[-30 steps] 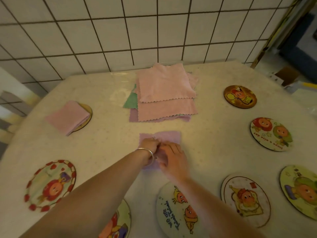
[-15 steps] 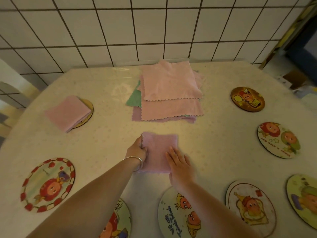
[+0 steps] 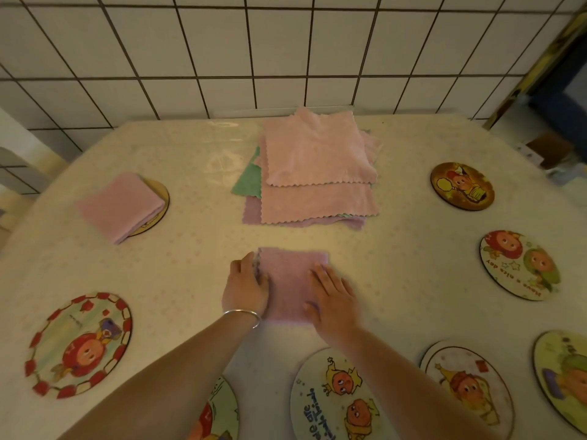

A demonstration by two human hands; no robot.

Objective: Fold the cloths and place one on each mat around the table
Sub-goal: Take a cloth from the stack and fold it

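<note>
Two hands work one folded lilac cloth [image 3: 293, 282] lying flat on the table [image 3: 190, 249], between the person and the stack of unfolded cloths [image 3: 314, 173]. The left hand [image 3: 246, 289] sits at the cloth's left edge with its fingers curled onto the scalloped layers there, apparently pinching them so the edges stay aligned. The right hand [image 3: 332, 298] lies on the cloth's right side with fingers straight and flat, pressing down, probably to set the crease and keep the fabric from sliding. Folding is done near the table's middle, within reach of the stack, which rests toward the tiled wall [image 3: 286, 52]. One mat at far left already carries a folded pink cloth [image 3: 119, 206], which covers most of it. The red-bordered mat [image 3: 79, 344] at near left, the dark mat [image 3: 462, 185] at far right, and further picture mats along the right and near edges show no cloth. By this layout, the task appears early: one placement done, a second cloth nearly ready.
</note>
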